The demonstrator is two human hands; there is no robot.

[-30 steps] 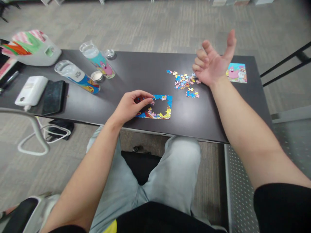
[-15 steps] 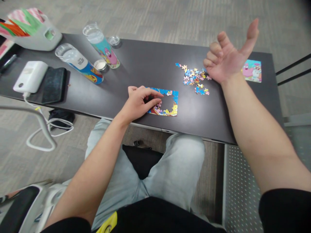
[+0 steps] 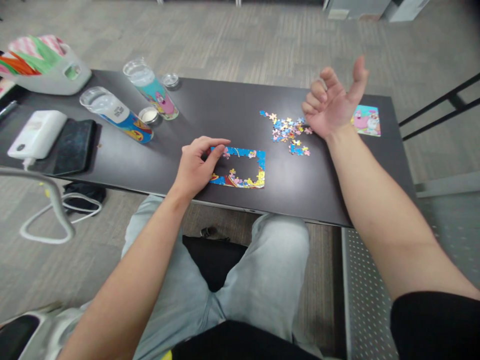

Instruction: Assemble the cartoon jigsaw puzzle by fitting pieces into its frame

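While the person's jeans point(image 3: 279, 250) sit at the near edge of the dark tabletop point(image 3: 221, 110), the left hand point(image 3: 193, 165) rests over the left side of a part-joined puzzle point(image 3: 261, 164), which lies flat near that edge; its border looks largely joined where visible, the middle vacant; thumb and forefinger meet near its upper left, whether pinching a piece cannot be told; step in hand, judged: seating pieces along the border's left; next move would call for light, steady fingertip pressure there; farther out, a small cluster point(image 3: 296, 149) lies just nearer than the heap of loose pieces point(image 3: 285, 129); the right hand point(image 3: 327, 107) is raised beside the heap, palm up, fingers loosely curled, thumb spread, nothing seen in its hold; well to the left, a black slab point(image 3: 75, 147) beside a white block point(image 3: 37, 134), then two printed cups point(image 3: 131, 122), a round lid point(image 3: 149, 116) by the nearer; beyond the right hand, a picture card point(image 3: 367, 121); obstructions: left hand covers the puzzle's left side, right hand hides the card's left edge and possibly some pieces.
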